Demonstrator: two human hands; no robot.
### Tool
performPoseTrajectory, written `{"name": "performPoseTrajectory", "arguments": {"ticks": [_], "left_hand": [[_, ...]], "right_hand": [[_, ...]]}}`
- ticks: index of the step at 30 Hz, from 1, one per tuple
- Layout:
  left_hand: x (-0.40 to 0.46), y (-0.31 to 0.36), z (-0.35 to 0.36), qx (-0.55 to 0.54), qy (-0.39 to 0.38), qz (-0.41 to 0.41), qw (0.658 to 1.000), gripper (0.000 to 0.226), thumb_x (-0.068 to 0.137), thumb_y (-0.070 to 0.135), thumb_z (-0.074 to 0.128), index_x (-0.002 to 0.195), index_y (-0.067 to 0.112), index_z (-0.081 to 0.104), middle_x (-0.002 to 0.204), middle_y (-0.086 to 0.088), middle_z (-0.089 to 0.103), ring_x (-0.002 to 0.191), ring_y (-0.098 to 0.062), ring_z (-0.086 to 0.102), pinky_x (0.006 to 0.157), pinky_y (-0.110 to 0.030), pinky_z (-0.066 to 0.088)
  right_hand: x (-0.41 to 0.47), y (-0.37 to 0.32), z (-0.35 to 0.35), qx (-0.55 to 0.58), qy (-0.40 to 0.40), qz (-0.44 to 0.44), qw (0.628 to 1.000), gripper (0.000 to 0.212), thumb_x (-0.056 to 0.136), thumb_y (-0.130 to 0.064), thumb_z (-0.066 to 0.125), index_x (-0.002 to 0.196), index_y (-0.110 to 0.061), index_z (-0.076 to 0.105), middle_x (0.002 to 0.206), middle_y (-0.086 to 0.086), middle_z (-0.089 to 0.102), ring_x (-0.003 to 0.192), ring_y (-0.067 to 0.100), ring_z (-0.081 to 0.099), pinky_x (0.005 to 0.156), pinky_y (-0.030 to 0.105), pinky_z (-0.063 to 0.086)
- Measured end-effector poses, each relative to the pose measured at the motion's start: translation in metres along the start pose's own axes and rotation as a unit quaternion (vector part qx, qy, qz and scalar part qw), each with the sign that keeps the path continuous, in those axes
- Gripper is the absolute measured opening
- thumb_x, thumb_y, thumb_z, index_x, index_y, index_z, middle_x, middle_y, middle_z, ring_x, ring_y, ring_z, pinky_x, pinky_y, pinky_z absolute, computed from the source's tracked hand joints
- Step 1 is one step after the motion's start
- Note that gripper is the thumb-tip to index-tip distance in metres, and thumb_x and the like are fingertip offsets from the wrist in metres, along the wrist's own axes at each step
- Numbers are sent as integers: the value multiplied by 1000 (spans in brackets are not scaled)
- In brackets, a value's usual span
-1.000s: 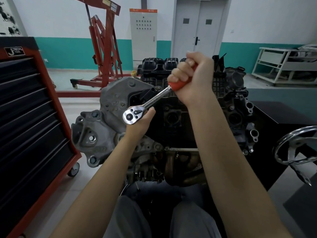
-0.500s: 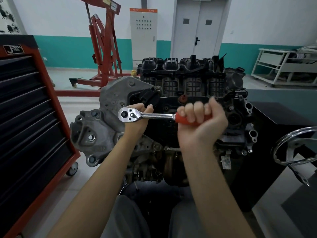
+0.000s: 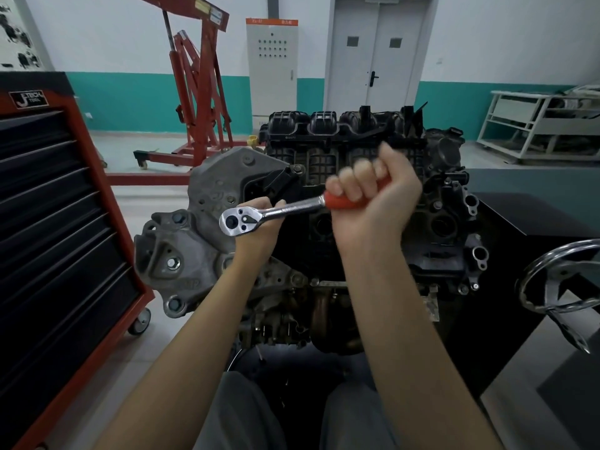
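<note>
Right hand (image 3: pixel 373 211) fisted, left hand (image 3: pixel 259 240) curled, both forearms raised.

Both my forearms (image 3: pixel 181 345) are bare, as are my left hand (image 3: pixel 256 237) and right hand (image 3: pixel 380 209). Below, plain grey cloth trousers (image 3: pixel 240 414) cover my two knees.

Single head view, facing forward-down, close over engine (image 3: pixel 357 177)
</note>
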State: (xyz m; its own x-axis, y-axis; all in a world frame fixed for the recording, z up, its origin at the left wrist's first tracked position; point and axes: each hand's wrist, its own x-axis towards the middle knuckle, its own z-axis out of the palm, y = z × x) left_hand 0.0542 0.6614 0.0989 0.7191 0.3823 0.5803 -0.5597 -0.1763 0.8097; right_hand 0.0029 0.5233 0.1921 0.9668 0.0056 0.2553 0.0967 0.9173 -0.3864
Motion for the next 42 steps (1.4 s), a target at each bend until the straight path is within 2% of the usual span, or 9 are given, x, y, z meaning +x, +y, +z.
{"name": "performPoseTrajectory", "arguments": {"ticks": [4,9,14,16,19,22,30,37,42], "left_hand": [[0,0,0,20,-18,17,999,47,88,0,62,50,9,35,41,15,29,40,-1,25,44,-13,25],[2,3,0,-3,-23,16,1000,45,81,13,59,47,1,33,42,10,28,40,-2,23,43,-14,21],[0,0,1,5,-9,-84,996,24,73,32,60,52,29,47,50,16,43,46,1,38,47,-10,33],[-1,0,1,16,-29,-88,996,37,76,33,58,42,35,42,43,19,37,41,1,35,44,-8,30],[0,0,0,20,-14,-82,996,40,81,26,60,47,31,40,49,18,36,45,0,32,48,-15,29],[0,2,0,-3,9,-39,999,37,83,16,62,55,15,38,53,1,33,46,-3,29,49,-21,25],[0,4,2,1,-8,0,1000,50,89,-7,58,47,-1,32,42,10,25,40,-2,20,43,-15,20],[1,-2,2,-1,9,-81,997,28,71,36,64,49,34,45,51,20,42,51,2,37,52,-9,33],[1,0,2,-1,1,-69,998,34,70,31,61,44,34,39,45,18,36,43,0,33,46,-12,29]], "right_hand": [[-48,17,-32,79,43,-59,994,40,92,-18,42,52,-20,37,44,-5,30,42,12,30,49,23,41],[-29,8,-25,38,0,-48,998,45,95,-14,38,51,-21,35,41,-6,28,39,12,26,46,22,37],[32,-12,18,-87,-59,62,993,44,91,-10,43,48,-18,38,39,-5,28,36,11,26,42,19,33],[44,-11,30,-113,-63,96,987,43,91,-10,43,48,-17,37,39,-5,29,35,10,26,41,19,33],[37,-6,27,-87,-45,80,992,41,92,-10,44,52,-17,36,39,-5,29,35,10,25,40,18,31],[5,0,0,-14,-11,5,1000,41,93,-13,43,53,-19,37,42,-6,29,38,11,25,43,20,32],[-49,19,-32,71,22,-70,995,42,93,-17,40,51,-20,37,42,-5,31,41,12,31,51,23,43],[30,-12,17,-70,-31,57,995,44,91,-10,43,48,-18,38,40,-5,28,36,11,25,42,18,33],[32,-6,26,-62,-15,67,996,41,92,-10,44,52,-17,36,40,-6,28,35,10,24,40,18,31]]}}
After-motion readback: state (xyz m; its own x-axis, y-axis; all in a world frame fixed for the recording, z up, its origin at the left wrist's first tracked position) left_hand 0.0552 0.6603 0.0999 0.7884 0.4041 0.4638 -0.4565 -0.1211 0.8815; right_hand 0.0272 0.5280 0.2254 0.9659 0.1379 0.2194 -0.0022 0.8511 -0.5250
